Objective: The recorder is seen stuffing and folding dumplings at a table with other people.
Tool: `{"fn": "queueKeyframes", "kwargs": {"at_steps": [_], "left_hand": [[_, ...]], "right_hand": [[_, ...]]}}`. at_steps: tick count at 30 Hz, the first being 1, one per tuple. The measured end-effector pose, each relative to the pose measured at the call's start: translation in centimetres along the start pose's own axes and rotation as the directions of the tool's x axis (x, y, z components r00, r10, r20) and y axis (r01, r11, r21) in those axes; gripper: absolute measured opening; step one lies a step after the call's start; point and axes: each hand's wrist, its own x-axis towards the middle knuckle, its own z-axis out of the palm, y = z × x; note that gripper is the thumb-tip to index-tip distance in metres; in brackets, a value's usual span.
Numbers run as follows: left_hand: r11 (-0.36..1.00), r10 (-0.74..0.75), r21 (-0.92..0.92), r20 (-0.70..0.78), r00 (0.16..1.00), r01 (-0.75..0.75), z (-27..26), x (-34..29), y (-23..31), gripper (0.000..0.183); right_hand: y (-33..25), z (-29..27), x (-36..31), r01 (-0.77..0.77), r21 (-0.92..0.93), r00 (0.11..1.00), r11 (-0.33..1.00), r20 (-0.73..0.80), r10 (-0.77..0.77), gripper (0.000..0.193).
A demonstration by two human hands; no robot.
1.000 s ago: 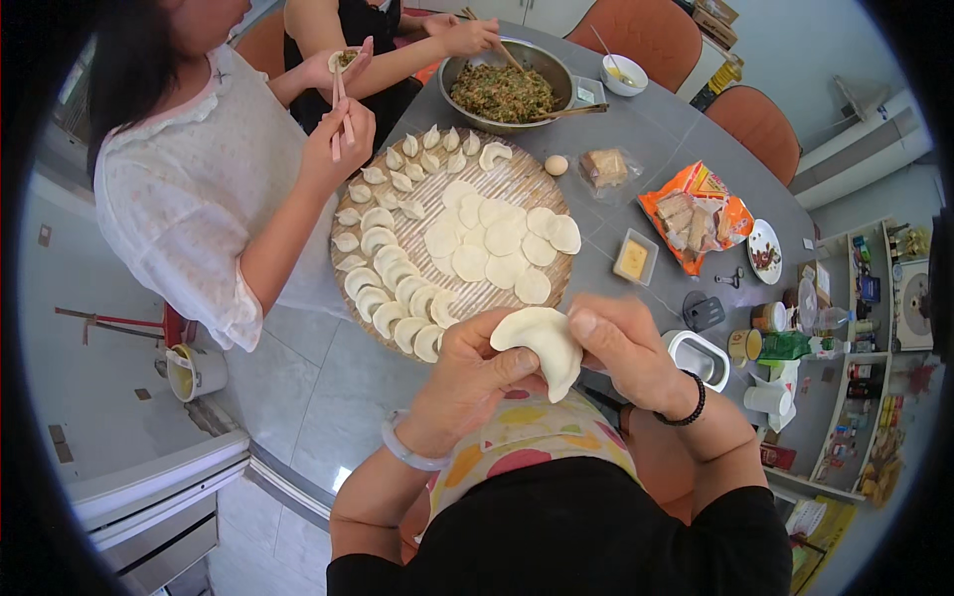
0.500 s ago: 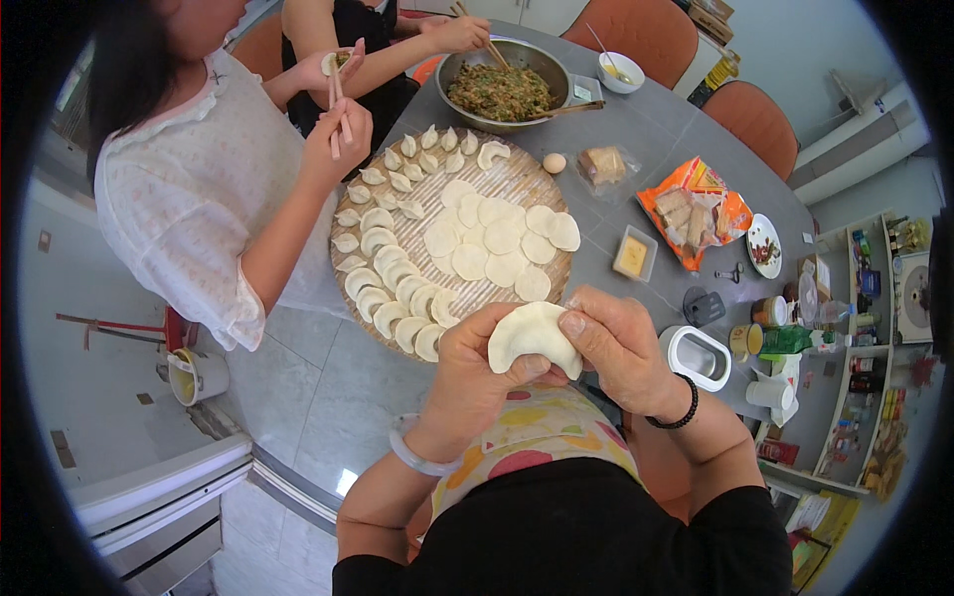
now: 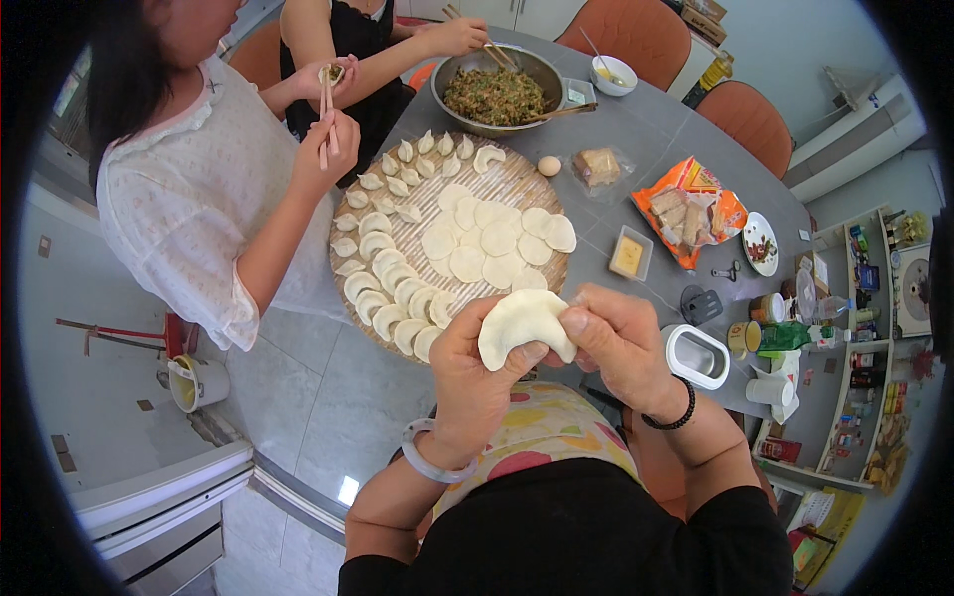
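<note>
1. Near the close side of a round board (image 3: 502, 184), held up clear of the surface (image 3: 646, 114): a pale, crescent-shaped dumpling (image 3: 527, 323), shared between two bare hands.
2. Wrapped about the crescent's left half: the left hand (image 3: 467, 363), with thumb pressed along the inner curve and fingers mostly out of sight behind the dough.
3. Pinching the right-hand tip, thumb against bent forefinger: the right hand (image 3: 628, 343). Impossible to tell from this angle how firmly, or whether sealed the whole way along.
4. Apparently under way: closing of the rim. Probably best worked in small, overlapping pinches, flattening the edge without squeezing the plump middle.
5. Keep the left hand cradling rather than gripping, to avoid thinning the dough beneath the thumb. Ease out any trapped air before firming up the tip; check both ends for gaps.
6. On the board, handy as a guide to size and curve: rows of large crescents (image 3: 377, 244), beside overlapping round wrappers (image 3: 499, 238).
7. Farther back: a steel bowl (image 3: 542, 68) of chopped filling (image 3: 495, 96), with chopsticks (image 3: 499, 57) in a co-worker's hand (image 3: 460, 38).
</note>
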Motion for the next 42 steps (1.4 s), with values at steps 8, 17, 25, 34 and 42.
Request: {"fn": "queueKeyframes", "kwargs": {"at_steps": [8,17,25,34,42], "left_hand": [[0.995,0.097,0.033,-0.086,0.992,-0.095,0.7,0.2,-0.4,0.033],[0.973,0.19,0.16,-0.136,0.972,-0.167,0.6,0.2,-0.8,0.033],[0.952,0.238,0.232,-0.148,0.96,-0.201,0.9,0.6,-0.6,0.034],[0.96,0.205,0.201,-0.037,0.978,-0.194,0.4,0.6,0.1,0.034],[0.865,-0.023,0.494,0.201,0.979,-0.082,-2.2,-0.2,-2.4,0.027]], "right_hand": [[0.4,0.7,-0.4,0.031,0.014,0.997,0.999,-0.074,-0.03,0.03],[1.1,0.9,-0.6,-0.039,0.22,0.996,0.975,-0.065,0.055,0.026],[1.1,0.8,-1.0,-0.155,0.384,0.985,0.91,-0.016,0.175,0.023],[2.3,-1.4,-1.3,-0.225,0.271,0.964,0.936,0.201,0.174,0.027],[2.5,-0.5,-0.4,0.277,-0.694,0.948,0.665,0.083,-0.307,0.036]]}}
